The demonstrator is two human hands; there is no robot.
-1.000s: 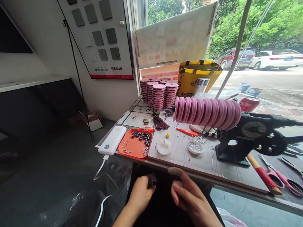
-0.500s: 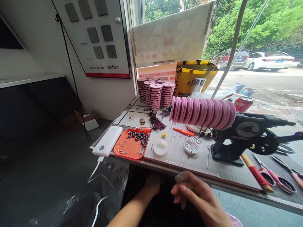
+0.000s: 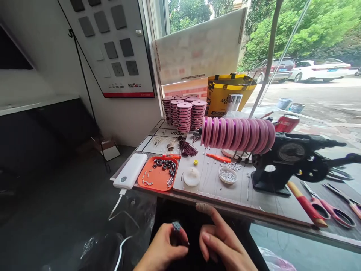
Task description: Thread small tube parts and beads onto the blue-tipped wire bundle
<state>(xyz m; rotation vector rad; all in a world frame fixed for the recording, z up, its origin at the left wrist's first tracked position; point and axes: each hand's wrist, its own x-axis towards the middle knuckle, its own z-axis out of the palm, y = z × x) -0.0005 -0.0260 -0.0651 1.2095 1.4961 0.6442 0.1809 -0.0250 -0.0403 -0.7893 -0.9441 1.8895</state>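
Where the worktop ends at its near edge, both hands sit just below it, apart from the things on top. Nearest above the hands are an orange tray of small dark parts, a white disc and a bowl of pale beads. A power bank lies just left of the tray. Farther right, a black winder carries a pink spool row, with scissors at the near right. Spool stacks and a yellow bag stand at the far side.

The left hand pinches a grey piece at its fingertips. The piece is small, speckled and blurred, and stands above the thumb. The right hand, just beside the left, extends one finger with a wrapped tip. Its other fingers curl, and whether they grip anything cannot be told.
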